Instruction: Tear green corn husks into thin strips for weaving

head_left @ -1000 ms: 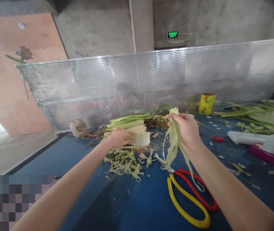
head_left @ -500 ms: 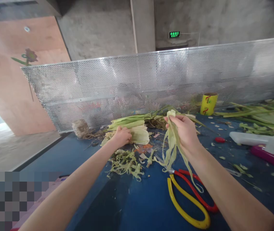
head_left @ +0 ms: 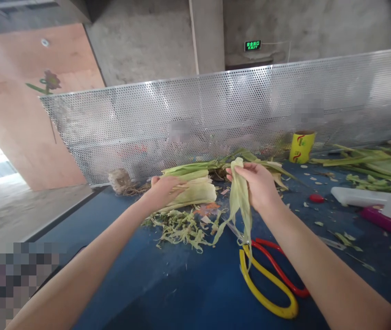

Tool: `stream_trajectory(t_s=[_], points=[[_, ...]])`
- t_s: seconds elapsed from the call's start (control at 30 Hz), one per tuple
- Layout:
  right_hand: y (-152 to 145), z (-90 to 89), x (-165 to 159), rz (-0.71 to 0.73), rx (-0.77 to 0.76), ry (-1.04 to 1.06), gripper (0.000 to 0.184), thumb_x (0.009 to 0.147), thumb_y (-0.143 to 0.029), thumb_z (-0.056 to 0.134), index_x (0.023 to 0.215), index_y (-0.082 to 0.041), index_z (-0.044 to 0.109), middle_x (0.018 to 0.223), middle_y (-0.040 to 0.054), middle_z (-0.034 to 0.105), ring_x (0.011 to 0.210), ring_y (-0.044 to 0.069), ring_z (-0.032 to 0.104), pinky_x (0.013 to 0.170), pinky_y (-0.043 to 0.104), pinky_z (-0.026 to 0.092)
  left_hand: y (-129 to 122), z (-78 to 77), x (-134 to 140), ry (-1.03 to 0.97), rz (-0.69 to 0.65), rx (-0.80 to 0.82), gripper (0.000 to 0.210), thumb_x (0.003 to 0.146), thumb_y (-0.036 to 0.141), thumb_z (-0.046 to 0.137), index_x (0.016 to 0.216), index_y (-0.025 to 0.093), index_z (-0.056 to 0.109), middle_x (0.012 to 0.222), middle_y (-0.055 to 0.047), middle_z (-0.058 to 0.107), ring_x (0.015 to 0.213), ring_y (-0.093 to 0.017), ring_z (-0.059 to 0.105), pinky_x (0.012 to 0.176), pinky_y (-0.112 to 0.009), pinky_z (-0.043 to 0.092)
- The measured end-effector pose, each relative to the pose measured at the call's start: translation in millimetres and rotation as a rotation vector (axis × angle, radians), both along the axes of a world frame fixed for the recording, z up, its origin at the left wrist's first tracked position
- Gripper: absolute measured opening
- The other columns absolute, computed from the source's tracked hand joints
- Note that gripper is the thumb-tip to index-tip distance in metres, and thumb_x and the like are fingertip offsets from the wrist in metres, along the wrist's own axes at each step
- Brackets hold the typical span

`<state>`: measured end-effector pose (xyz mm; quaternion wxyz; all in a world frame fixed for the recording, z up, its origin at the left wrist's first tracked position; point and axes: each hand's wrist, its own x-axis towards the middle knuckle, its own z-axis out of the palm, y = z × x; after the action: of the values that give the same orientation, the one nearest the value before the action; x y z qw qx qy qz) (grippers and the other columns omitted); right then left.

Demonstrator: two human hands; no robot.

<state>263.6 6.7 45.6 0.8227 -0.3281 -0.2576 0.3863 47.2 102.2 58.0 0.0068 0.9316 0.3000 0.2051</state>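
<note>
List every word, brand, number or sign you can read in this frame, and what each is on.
"安全出口" – exit sign on the wall, upper line, in green.
"EXIT" – same sign, lower line.
Yellow roll: red print, too blurred to read.
Purple tool: white patch at the frame's right edge; any print there is too small to read.

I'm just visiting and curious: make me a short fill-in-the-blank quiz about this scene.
1. The drooping pale leaf strip is pinched by the person's ____ hand.
2. One handle of the scissors is yellow; the other is ____.
3. The upright roll is mostly ____.
4. In English, the lit sign says ____.

Missing words: right; red; yellow; EXIT.
</note>
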Motion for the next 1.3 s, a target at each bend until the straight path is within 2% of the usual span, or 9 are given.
stream_trajectory(t_s=[0.07, 0.23, 0.3, 0.43, 0.6, 0.83, 1.03, 1.17, 1.3], points=[[-2.5, -1.0, -8.3, 0.083, 0.041, -0.017, 0.032, 0.054, -0.010, 0.071, 0.071, -0.019, 0.046, 0.062, -0.0017, 0.063, 0.066, 0.018, 0.066, 0.058, 0.029, 0.054, -26.4, 8.5, -2.5, -0.066, 0.032, -0.055, 0.032, 0.085, 0.038, 0.039, 0.107, 0.021, 0.055, 0.109, -0.008, 0.060, 0.100, -0.024, 0.053, 0.086, -0.042, 0.039], [-20.1, -0.9, -40.8, 0.401, 0.105, -0.193, 0.021, 0.064, -0.022, 0.068, 0.082, -0.018, 0.059, 0.070, -0.0005, 0.064, 0.066, 0.015, 0.064, 0.063, 0.028, 0.052, -85.6, -1.6, 22.6, -0.461, -0.162, -0.763, 0.052, 0.080, 0.040, 0.050, 0.126, 0.020, 0.035, 0.124, -0.013, 0.047, 0.109, -0.023, 0.049, 0.084, -0.037, 0.044], [-26.5, -0.9, -51.9, 0.432, 0.139, -0.202, 0.015, 0.067, -0.023, 0.066, 0.079, -0.019, 0.060, 0.070, -0.0017, 0.063, 0.068, 0.014, 0.063, 0.063, 0.026, 0.051, -98.8, -10.5, 35.0, -0.537, -0.219, -0.908, 0.058, 0.076, 0.039, 0.056, 0.125, 0.019, 0.033, 0.125, -0.013, 0.046, 0.111, -0.023, 0.047, 0.086, -0.035, 0.043], [-28.5, -3.7, -60.5, 0.437, 0.129, -0.107, 0.013, 0.067, -0.025, 0.066, 0.076, -0.019, 0.059, 0.081, -0.0009, 0.064, 0.074, 0.015, 0.063, 0.069, 0.030, 0.051, -112.8, -23.8, 43.3, -0.561, -0.267, -1.101, 0.037, 0.074, 0.036, 0.059, 0.101, 0.014, 0.046, 0.082, -0.006, 0.062, 0.078, -0.017, 0.059, 0.075, -0.032, 0.045], [-21.3, -7.6, -55.7, 0.486, 0.142, 0.040, 0.009, 0.069, -0.018, 0.063, 0.073, -0.017, 0.055, 0.065, -0.0031, 0.057, 0.057, 0.009, 0.054, 0.060, 0.027, 0.048, -121.1, -36.5, 34.2, -0.607, -0.262, -1.128, 0.027, 0.077, 0.042, 0.053, 0.078, 0.017, 0.043, 0.054, 0.005, 0.051, 0.051, -0.010, 0.051, 0.057, -0.026, 0.041], [-18.5, -7.1, -51.4, 0.639, 0.198, 0.161, 0.006, 0.077, -0.011, 0.052, 0.078, -0.016, 0.055, 0.064, -0.0040, 0.047, 0.049, 0.005, 0.040, 0.047, 0.019, 0.037, -127.9, -39.3, 21.2, -0.677, -0.153, -1.213, 0.028, 0.081, 0.042, 0.046, 0.093, 0.017, 0.044, 0.053, 0.005, 0.048, 0.046, -0.009, 0.048, 0.050, -0.023, 0.039], [-18.1, -8.5, -50.8, 0.489, 0.217, 0.209, 0.011, 0.071, -0.005, 0.051, 0.075, -0.015, 0.053, 0.060, -0.0053, 0.043, 0.043, 0.002, 0.031, 0.040, 0.013, 0.028, -138.5, -51.9, 16.1, -0.564, -0.164, -1.422, 0.031, 0.077, 0.035, 0.052, 0.103, 0.021, 0.042, 0.061, 0.005, 0.045, 0.044, -0.006, 0.044, 0.039, -0.018, 0.032], [-20.6, -9.6, -54.2, 0.430, 0.214, 0.189, 0.013, 0.067, -0.005, 0.055, 0.075, -0.015, 0.054, 0.060, -0.0059, 0.042, 0.043, 0.002, 0.029, 0.039, 0.013, 0.026, -153.8, -48.8, 12.7, -0.436, -0.149, -1.247, 0.016, 0.081, 0.028, 0.048, 0.092, 0.017, 0.046, 0.067, 0.002, 0.049, 0.055, -0.008, 0.048, 0.053, -0.022, 0.040], [-20.7, -9.3, -51.2, 0.408, 0.212, 0.192, 0.013, 0.066, -0.006, 0.056, 0.075, -0.014, 0.055, 0.059, -0.0059, 0.041, 0.042, 0.001, 0.028, 0.038, 0.012, 0.024, -163.0, -23.4, -1.1, -0.253, -0.177, -0.994, 0.023, 0.087, 0.028, 0.035, 0.098, 0.016, 0.052, 0.091, -0.006, 0.059, 0.087, -0.016, 0.055, 0.079, -0.031, 0.044]])
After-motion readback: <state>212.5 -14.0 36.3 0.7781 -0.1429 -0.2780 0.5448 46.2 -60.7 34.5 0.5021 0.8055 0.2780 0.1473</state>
